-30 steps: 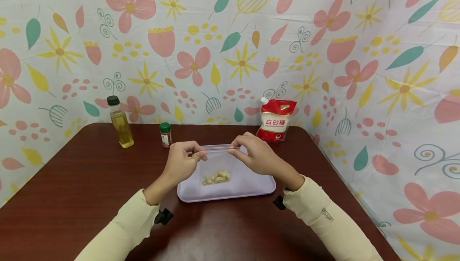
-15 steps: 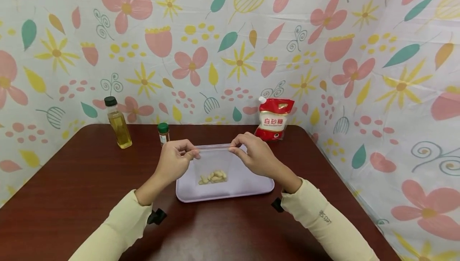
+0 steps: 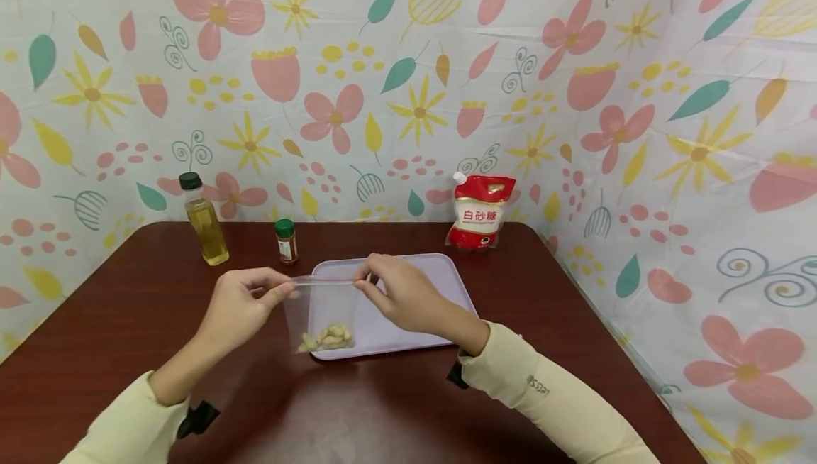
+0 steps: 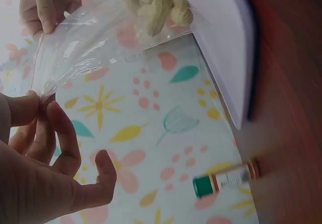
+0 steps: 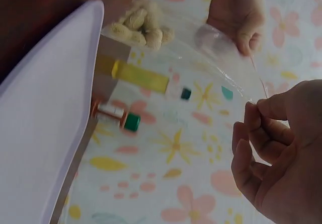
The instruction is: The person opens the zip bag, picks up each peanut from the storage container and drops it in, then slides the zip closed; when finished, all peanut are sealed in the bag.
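Note:
A clear zip bag [image 3: 319, 311] hangs upright between my hands, its top edge stretched taut. Several unshelled peanuts [image 3: 332, 337] lie at the bottom of the bag; the wrist views show their ridged shells. My left hand [image 3: 241, 308] pinches the bag's left top corner between thumb and fingers. At the right end of the same edge, my right hand [image 3: 405, 295] pinches the plastic. Behind and right of the bag lies a pale purple tray [image 3: 440, 272], with the bag over its left edge. Whether the seal is fully closed cannot be made out.
On the dark wooden table [image 3: 128, 308], an oil bottle [image 3: 207, 226] stands at the back left. Beside it is a green-capped spice jar [image 3: 286, 242]. A red and white sugar pouch [image 3: 480, 213] stands at the back right, before a flowered curtain [image 3: 357, 95].
Both hands have carried the bag left and slightly down, from over the tray to its left edge. Both still pinch the top edge, and the view has shifted a little.

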The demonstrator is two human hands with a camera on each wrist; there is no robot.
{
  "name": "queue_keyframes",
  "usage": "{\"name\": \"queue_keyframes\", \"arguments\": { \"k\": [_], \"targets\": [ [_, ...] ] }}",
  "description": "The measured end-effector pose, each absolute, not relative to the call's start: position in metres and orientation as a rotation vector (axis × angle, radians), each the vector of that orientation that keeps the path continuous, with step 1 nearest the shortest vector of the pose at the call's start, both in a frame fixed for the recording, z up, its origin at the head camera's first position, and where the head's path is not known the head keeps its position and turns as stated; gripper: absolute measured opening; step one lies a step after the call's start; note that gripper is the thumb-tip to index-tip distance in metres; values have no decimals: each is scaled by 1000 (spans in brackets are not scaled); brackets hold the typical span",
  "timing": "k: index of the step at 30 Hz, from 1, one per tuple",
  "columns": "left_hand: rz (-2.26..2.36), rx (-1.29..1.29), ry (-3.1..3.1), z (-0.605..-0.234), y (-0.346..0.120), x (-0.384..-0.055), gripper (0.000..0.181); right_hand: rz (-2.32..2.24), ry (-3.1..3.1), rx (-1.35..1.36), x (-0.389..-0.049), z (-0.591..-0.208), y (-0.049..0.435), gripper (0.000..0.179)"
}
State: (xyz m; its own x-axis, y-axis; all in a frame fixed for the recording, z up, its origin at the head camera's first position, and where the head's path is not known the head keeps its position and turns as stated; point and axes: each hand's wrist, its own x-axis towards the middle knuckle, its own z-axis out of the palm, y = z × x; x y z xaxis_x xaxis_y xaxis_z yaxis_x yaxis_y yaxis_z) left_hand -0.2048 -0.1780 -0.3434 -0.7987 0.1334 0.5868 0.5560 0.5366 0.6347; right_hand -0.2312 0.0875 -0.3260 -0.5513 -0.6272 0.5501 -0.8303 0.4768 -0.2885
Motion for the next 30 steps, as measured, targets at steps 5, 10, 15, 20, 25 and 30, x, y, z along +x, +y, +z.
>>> {"name": "queue_keyframes", "arguments": {
  "k": [5, 10, 15, 20, 25, 30],
  "targets": [
    [-1118, -495, -2278, -344, -200, -188, 7, 702, -2400, 1271, -223, -329, 64, 5],
    [-1070, -402, -2296, -347, -218, -174, 5, 755, -2494, 1330, -221, -329, 42, 9],
    [-1012, -321, -2409, -351, -229, -181, 13, 869, -2638, 1320, -237, -336, 28, 14],
    [-967, -277, -2579, -357, -233, -206, 25, 967, -2723, 1252, -264, -350, 21, 16],
    [-977, -229, -2674, -366, -230, -228, 30, 1041, -2732, 1179, -282, -360, 27, 25],
    [-906, -175, -2775, -366, -222, -243, 44, 1124, -2696, 1110, -290, -363, 48, 30]
  ]
}}
